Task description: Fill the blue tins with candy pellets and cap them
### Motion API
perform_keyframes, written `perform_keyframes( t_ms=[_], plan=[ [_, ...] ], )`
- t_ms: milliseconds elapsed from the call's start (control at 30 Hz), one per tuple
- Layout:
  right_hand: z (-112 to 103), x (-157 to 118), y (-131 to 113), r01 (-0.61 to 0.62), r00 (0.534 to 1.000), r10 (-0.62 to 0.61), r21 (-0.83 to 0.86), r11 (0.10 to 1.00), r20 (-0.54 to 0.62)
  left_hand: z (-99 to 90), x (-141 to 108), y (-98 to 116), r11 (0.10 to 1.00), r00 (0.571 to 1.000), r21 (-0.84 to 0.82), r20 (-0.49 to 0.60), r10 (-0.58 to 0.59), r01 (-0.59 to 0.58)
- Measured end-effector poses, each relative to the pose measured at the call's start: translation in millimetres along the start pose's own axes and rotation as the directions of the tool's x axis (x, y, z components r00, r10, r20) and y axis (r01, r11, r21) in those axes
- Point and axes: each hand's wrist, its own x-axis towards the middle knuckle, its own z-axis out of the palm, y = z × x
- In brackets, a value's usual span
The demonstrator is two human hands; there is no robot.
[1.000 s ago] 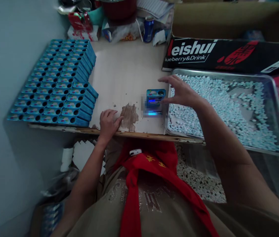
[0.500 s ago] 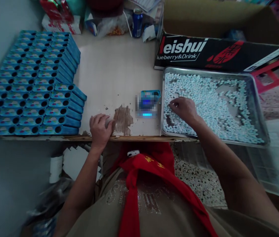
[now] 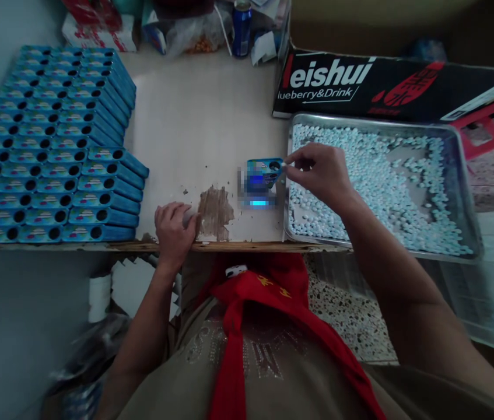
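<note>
My right hand (image 3: 320,174) pinches a small pale tablet (image 3: 284,166) between thumb and fingertips. The fingertips are at the right end of a small blue box (image 3: 253,165) with a dark round hole in its top. That box sits on a device with a lit blue display, partly blurred out. Beside it, a metal tray (image 3: 469,204) holds a thin layer of pale blue and white tablets (image 3: 351,169). My left hand (image 3: 175,230) rests on the table's front edge, fingers curled against a greyish thing (image 3: 189,217) whose kind I cannot make out.
Rows of matching blue boxes (image 3: 49,151) stand at the left. Behind the tray is a black printed carton (image 3: 329,84). A blue can (image 3: 241,29) and a plastic bag (image 3: 198,35) are at the back. Bare wood (image 3: 215,213) shows where the tabletop (image 3: 168,111) has peeled.
My right hand has moved left and up from over the tray to the blue box, with a tablet in its pinch. My left hand has stayed at the table edge. The view has shifted slightly.
</note>
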Motion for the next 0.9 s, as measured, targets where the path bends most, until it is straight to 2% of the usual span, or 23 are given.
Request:
perform_keyframes(
  t_ms=[100, 167, 267, 400, 467, 533, 633, 767, 900],
  plan=[
    [-6, 7, -16, 0.026, 1.000, -0.026, 0.029, 0.999, 0.013, -0.3, 0, 3, 1.000, 1.000, 0.006, -0.019, -0.012, 0.012],
    [-11, 5, -12, -0.011, 0.997, 0.017, 0.090, 0.996, -0.074, 0.1, -1, 4, 1.000, 1.000, 0.004, -0.024, -0.013, 0.013],
    [-16, -5, 9, -0.075, 0.972, 0.111, 0.175, 0.982, -0.208, 1.0, -2, 4, 1.000, 1.000, -0.003, -0.020, -0.010, 0.010],
    [-16, -19, 40, -0.203, 0.955, 0.246, 0.239, 0.949, -0.166, 1.6, -3, 2, 1.000, 1.000, -0.009, -0.027, -0.003, 0.002],
    [-16, -24, 53, -0.226, 0.952, 0.266, 0.236, 0.945, -0.152, 1.2, -3, 2, 1.000, 1.000, -0.003, -0.018, 0.000, 0.000],
    [-17, -30, 65, -0.208, 0.970, 0.225, 0.163, 0.965, -0.096, 0.3, -3, 3, 1.000, 1.000, 0.007, -0.004, 0.000, 0.000],
    [-20, -41, 84, -0.109, 0.990, 0.106, 0.018, 0.994, 0.095, -1.1, -2, 4, 1.000, 1.000, 0.014, 0.009, -0.016, 0.016],
    [-18, -53, 97, 0.085, 0.951, -0.043, -0.126, 0.988, 0.306, -1.7, -1, 4, 0.999, 0.999, 0.027, 0.009, -0.034, 0.033],
    [-4, -54, 91, 0.212, 0.918, -0.102, -0.257, 0.943, 0.382, -0.9, 0, 3, 0.999, 1.000, 0.050, -0.008, -0.022, 0.022]
  ],
)
